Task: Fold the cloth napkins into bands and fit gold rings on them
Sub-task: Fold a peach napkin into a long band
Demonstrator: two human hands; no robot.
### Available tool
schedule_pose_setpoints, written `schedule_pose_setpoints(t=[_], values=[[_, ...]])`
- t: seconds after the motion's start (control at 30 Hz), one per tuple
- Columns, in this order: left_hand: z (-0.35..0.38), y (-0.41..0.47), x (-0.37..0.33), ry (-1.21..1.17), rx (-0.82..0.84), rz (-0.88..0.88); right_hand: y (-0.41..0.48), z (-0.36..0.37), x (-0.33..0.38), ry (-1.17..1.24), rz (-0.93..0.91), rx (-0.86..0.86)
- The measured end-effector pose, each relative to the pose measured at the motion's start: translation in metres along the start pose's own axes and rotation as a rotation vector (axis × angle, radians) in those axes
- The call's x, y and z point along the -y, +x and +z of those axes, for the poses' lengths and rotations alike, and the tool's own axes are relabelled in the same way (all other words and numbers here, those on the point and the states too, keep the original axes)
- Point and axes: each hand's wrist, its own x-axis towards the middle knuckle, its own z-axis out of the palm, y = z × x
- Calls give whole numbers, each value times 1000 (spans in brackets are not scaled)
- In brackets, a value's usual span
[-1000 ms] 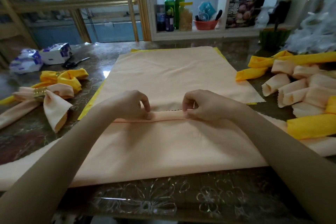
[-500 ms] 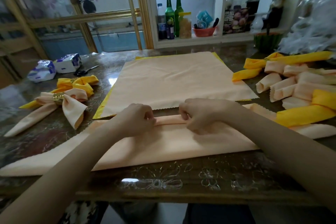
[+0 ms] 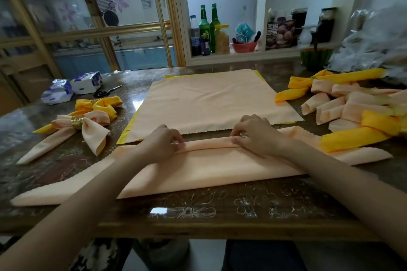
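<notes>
Left hand [image 3: 161,143] and right hand [image 3: 258,134] are both curling their fingers over the far edge of a peach napkin [image 3: 209,167]. They are pinching the roll [image 3: 208,145] from above, set apart along it. The napkin is lying across the near bench [image 3: 198,211], tips pointing left and right. The wide flat part nearer the person is not yet rolled, so I'm judging this band well short of done, with no ring on it. The cloth is looking thin and soft, with zigzag-cut edges.

Just behind the hands, a flat stack [image 3: 209,101], peach over yellow, is waiting unfolded. At left, two finished bows [image 3: 97,114] are sitting, the peach one wearing a gold ring [image 3: 77,121]. At right, a pile [image 3: 343,105] of peach and yellow bands is lying; rings there are hard to make out, maybe a few gold glints.
</notes>
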Motion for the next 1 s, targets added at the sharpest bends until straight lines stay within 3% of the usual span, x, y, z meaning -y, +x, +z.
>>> schedule_pose_setpoints(t=[0.13,0.23,0.4,0.5,0.63,0.73,0.9,1.0], values=[[4,-12,-9,206,-130,-46,-9,-5,5,-35,-93,-82],[8,-30,-15,306,-303,49,-22,-6,8,-130,-219,-165],[9,-56,-21,186,-262,104,-43,-5,11,-119,-291,-86],[3,-51,-20,34,-240,34,-42,-6,15,-49,-223,-64],[-1,-36,-14,19,-72,22,-33,-7,13,-17,-109,-25],[0,-34,-11,15,-38,22,-31,-8,11,-46,-74,1],[5,-45,-16,2,-176,0,-39,-7,15,-66,-145,-89],[9,-65,-20,104,-315,102,-50,-4,16,-118,-250,-172]])
